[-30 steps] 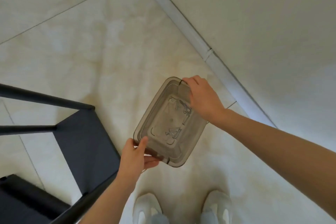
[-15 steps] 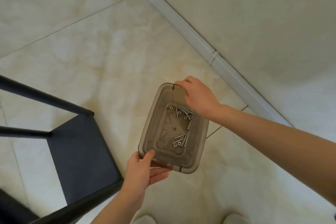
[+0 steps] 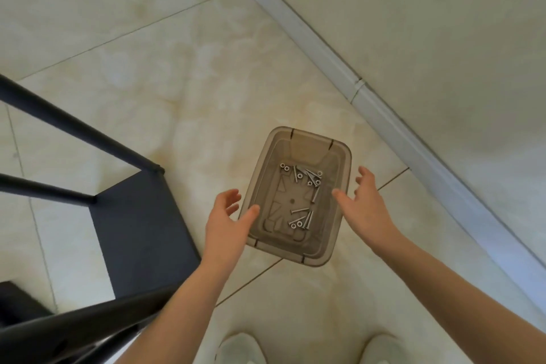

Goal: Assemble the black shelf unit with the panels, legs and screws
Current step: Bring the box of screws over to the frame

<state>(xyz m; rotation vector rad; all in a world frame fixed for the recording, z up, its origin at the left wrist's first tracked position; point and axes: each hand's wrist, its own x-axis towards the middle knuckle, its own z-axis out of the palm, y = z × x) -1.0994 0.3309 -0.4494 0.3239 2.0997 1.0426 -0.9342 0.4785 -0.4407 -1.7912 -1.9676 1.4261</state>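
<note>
Screws (image 3: 307, 179): silver, loose in a smoky see-thru plastic tub (image 3: 295, 130). Two clumps: bigger one at far end w/ a few small round bits mixed in (nuts or washers, can't tell which), smaller one toward near end. Tub is rectangular w/ rounded corners and looks set down on pale tile floor (image 3: 147, 38), long axis running away from the person, near end lying over a grout line. Neither hand has hold of it. L hand (image 3: 227, 221) is at tub's left side, palm turned inward, fingers spread and only lightly bent. Thumb tip overlaps the left rim in view; touching or a gap, can't tell. R hand (image 3: 366, 204) is at tub's right side, likewise wide open, fingers splayed, thumb reaching over the right wall; contact not clear there either. Both hands hold nothing. Black shelf unit (image 3: 141, 260) lies to left of tub, near but apart: flat dark panel (image 3: 133, 216) w/ thin black legs (image 3: 79, 127) running off the left edge of view, plus another black bar (image 3: 88, 331) across the bottom-left corner. Beyond tub on the right, a white baseboard (image 3: 384, 115) runs diagonally, w/ plain pale wall (image 3: 413, 23) past it. At bottom of view: toes of two white shoes (image 3: 242, 349), pointing toward tub.
</note>
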